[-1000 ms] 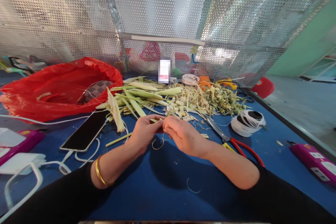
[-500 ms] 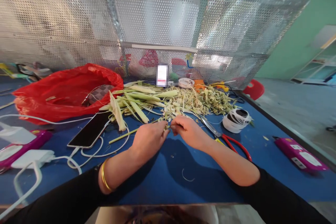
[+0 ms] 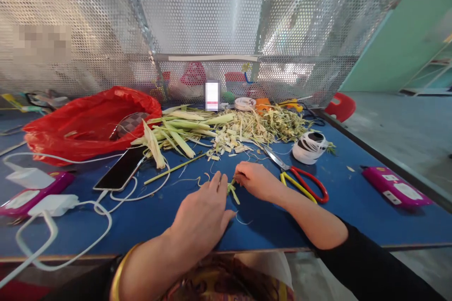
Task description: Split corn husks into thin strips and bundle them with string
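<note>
My left hand (image 3: 202, 214) lies palm down on the blue table (image 3: 275, 230), fingers stretched out and thumb apart. Just beyond its fingertips is a small pale-green plant strip (image 3: 232, 192), with split ends pointing toward me. The curled fingers of my right hand (image 3: 259, 179) are pinched at the upper end of this strip. Right of that hand lie scissors (image 3: 282, 163) with one red and one yellow handle. Past both hands are long pale-green husks (image 3: 181, 141) and a heap of shredded plant pieces (image 3: 268, 124). A thin green stalk (image 3: 173, 169) lies left of my hands.
At the left are a red plastic bag (image 3: 63, 127), a phone (image 3: 122, 169) and white chargers with looping cables (image 3: 52, 207). A white spool (image 3: 309, 148) stands right of the scissors. A purple power strip (image 3: 393, 187) lies near the right edge. A perforated metal screen (image 3: 205, 23) closes off the back.
My left hand has opened and flattened, moving toward me. The plant strip now shows between the hands. My right hand stays pinched, and the view has shifted slightly.
</note>
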Demonstrator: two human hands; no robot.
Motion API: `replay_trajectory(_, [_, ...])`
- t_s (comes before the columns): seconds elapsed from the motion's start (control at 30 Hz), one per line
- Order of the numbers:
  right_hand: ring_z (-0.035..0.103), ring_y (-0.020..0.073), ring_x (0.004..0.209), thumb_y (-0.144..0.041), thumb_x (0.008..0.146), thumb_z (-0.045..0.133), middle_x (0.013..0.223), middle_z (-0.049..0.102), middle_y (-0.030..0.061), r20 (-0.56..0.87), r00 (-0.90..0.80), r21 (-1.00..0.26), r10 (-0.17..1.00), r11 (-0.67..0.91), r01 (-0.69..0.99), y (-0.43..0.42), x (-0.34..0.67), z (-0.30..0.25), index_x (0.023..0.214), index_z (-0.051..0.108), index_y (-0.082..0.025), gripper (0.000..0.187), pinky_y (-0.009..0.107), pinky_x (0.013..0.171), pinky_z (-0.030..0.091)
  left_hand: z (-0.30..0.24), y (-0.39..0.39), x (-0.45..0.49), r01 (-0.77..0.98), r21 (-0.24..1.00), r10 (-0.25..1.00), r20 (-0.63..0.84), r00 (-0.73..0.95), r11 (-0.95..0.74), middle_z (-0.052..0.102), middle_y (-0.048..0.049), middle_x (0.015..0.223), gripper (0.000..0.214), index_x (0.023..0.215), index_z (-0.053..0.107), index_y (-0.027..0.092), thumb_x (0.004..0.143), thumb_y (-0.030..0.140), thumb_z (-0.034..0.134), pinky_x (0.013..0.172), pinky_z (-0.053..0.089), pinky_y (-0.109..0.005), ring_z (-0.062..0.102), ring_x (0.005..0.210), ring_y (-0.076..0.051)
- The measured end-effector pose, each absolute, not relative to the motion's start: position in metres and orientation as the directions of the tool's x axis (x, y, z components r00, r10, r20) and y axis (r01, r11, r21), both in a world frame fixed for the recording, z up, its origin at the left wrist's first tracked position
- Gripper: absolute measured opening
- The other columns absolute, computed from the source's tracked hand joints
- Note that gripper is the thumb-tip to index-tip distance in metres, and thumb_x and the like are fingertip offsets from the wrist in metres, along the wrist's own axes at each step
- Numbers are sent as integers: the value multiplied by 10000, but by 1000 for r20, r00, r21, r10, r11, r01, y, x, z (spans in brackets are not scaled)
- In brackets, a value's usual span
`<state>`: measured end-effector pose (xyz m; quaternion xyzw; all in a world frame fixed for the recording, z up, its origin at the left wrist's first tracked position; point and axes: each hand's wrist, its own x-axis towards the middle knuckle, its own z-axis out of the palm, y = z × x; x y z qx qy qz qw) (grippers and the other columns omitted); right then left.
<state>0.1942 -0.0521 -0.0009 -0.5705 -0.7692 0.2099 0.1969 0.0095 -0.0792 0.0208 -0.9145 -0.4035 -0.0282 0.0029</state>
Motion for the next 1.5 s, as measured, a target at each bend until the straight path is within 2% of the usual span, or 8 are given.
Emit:
replay_trajectory(0.2, [537,147,729,-156,876,479,824,608,53,45,-277,-458,960,266,848,-59,193,3,756,587,-172,162,252,615,316,44,-52,-18,769,150,784,142,605,-621,678,-51,1127,307,1105,634,227,905,265,405,791,488,-321,647,972,-232])
replay_trajectory(0.37, [550,151,727,-120,862,482,787,620,49,72,-286,-482,955,285,828,-62,194,8,757,586,-167,155,254,632,336,31,-29,-9,626,145,640,95,762,-766,663,-31,1085,285,1045,642,230,828,134,484,736,461,-265,633,938,-188])
replay_trajectory(0.57, [589,156,711,-160,868,499,741,653,38,89,-279,-610,956,274,743,-60,194,4,736,589,-175,160,258,634,379,12,-21,-2,485,9,484,82,871,-874,669,-36,833,262,835,663,196,913,212,413,631,406,-246,609,791,-165])
replay_trajectory(0.7, [597,160,723,-183,878,494,764,664,42,90,-282,-633,955,274,724,-58,193,1,775,603,-178,151,263,641,395,10,-20,-9,510,124,522,95,848,-851,656,-34,788,257,831,637,184,914,223,396,646,396,-249,594,754,-160])
replay_trajectory(0.9, [598,165,749,-188,879,490,801,665,45,76,-305,-627,949,283,725,-58,191,2,803,605,-183,137,265,649,403,27,-7,-14,623,468,710,12,704,-626,646,8,707,175,769,647,218,829,315,514,601,363,-238,569,668,-145])
replay_trajectory(1.17, [599,159,741,-153,877,476,795,662,40,50,-344,-655,938,291,697,-59,190,5,811,604,-178,146,251,638,388,27,4,0,421,885,641,-207,739,-199,645,-15,662,224,659,627,170,763,357,566,543,381,-220,546,575,-119])
replay_trajectory(1.3, [559,139,691,-152,877,483,742,618,17,60,-359,-655,931,308,690,-59,191,5,767,589,-181,155,245,619,369,19,2,8,380,912,564,-398,724,156,691,-44,727,292,696,604,153,753,439,595,417,288,-182,520,461,-79])
replay_trajectory(1.5, [541,126,716,-157,870,508,791,583,12,56,-333,-724,941,268,636,-59,193,7,723,584,-180,167,259,673,397,11,9,10,344,879,578,-476,663,330,688,-48,711,219,709,682,141,678,358,687,420,340,-163,519,488,-71])
